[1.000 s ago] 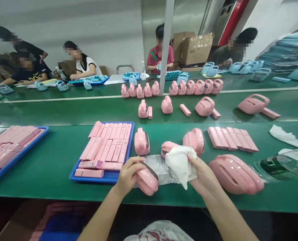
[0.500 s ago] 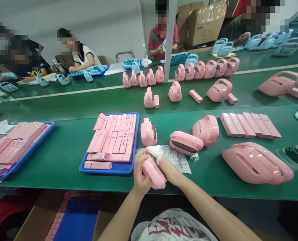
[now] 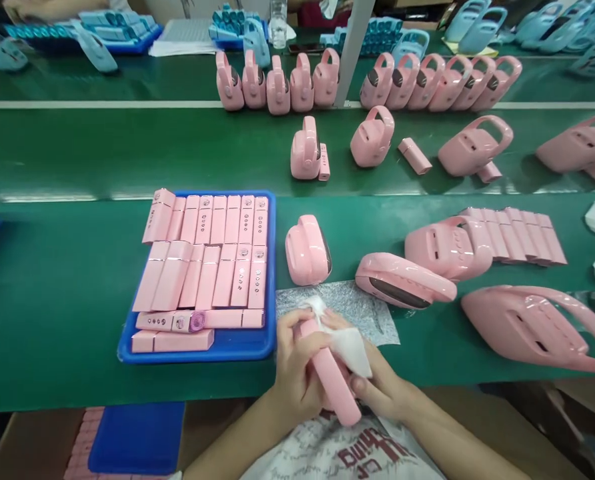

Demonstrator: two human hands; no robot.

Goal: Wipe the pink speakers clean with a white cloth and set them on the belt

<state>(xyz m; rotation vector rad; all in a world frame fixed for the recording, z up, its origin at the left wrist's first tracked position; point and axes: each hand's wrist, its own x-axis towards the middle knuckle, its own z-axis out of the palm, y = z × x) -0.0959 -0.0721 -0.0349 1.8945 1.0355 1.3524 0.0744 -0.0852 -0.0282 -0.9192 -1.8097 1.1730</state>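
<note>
My left hand (image 3: 295, 367) is wrapped round a pink portable speaker (image 3: 335, 387) with a carry handle, held tilted above the table's front edge. A white cloth (image 3: 351, 348) lies against the speaker's far side, pinched by my right hand (image 3: 385, 380). My fingers and the cloth hide much of the speaker's body. Under and beyond my hands, a crinkled grey-white sheet (image 3: 377, 321) lies on the green table. Near it are a standing pink speaker (image 3: 305, 250) and another speaker lying on its side (image 3: 397, 277).
To the left, a blue tray (image 3: 237, 343) holds rows of pink stick-shaped microphones (image 3: 227, 273). More microphones (image 3: 520, 233) and a large-looking speaker (image 3: 522, 327) are at right. Several pink speakers (image 3: 302, 83) line the raised belt, with a grey post (image 3: 355, 47) between them.
The view has tipped downward and nearer the table. The speaker in my hands has come closer to my body and turned, and the cloth now covers more of its right side.
</note>
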